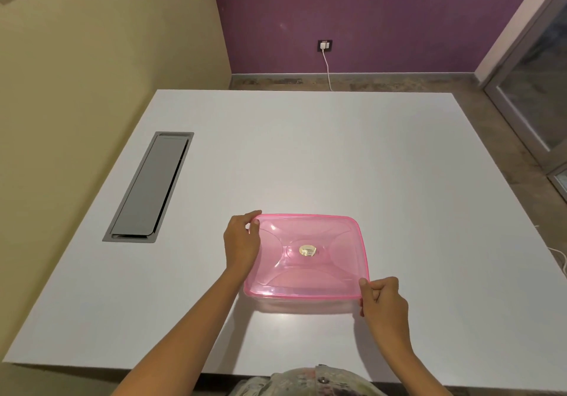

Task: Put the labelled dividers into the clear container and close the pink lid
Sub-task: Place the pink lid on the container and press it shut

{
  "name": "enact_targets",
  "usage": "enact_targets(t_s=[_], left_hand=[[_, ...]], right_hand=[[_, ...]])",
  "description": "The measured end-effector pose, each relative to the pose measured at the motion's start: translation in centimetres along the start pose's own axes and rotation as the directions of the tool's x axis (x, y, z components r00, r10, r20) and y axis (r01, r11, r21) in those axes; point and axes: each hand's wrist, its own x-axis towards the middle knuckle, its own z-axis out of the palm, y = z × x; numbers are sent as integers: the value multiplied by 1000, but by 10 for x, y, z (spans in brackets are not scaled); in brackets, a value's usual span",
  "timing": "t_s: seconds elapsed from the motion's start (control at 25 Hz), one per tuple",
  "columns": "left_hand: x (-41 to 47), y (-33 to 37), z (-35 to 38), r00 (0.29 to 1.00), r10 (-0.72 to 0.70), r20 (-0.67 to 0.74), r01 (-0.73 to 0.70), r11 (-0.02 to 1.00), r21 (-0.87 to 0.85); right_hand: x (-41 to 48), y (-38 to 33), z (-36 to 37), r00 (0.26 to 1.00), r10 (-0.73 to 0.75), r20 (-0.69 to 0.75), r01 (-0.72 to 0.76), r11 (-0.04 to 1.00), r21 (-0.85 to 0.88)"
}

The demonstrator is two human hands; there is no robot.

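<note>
A translucent pink lid (306, 254) with a small gold sticker in its middle lies on top of the clear container (306, 302), whose lower edge shows just beneath it. My left hand (241, 242) pinches the lid's far left corner. My right hand (383, 302) grips the near right corner with thumb and curled fingers. No labelled dividers are visible, neither on the table nor through the lid.
The container sits on a white table (306, 156). A grey cable hatch (150, 187) is set into the table at the left. A wall socket with a white cable (325, 54) is on the purple wall beyond. A glass door (537, 88) stands at the right.
</note>
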Motion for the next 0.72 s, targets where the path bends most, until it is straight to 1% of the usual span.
enact_targets(t_s=[0.16, 0.48, 0.6, 0.72], left_hand=[[1, -4, 4, 1000, -22, -2, 22, 1000, -20], [7, -9, 8, 999, -40, 35, 40, 999, 21], [8, -11, 6, 998, -46, 50, 45, 999, 19], [8, -12, 7, 998, -39, 50, 39, 999, 15]], right_hand=[[2, 0, -1, 1000, 2, 11, -2, 1000, -25], [8, -7, -1, 999, -15, 31, 17, 998, -62], [7, -6, -3, 998, 6, 57, -5, 1000, -22], [6, -8, -5, 994, 82, 67, -87, 992, 88]])
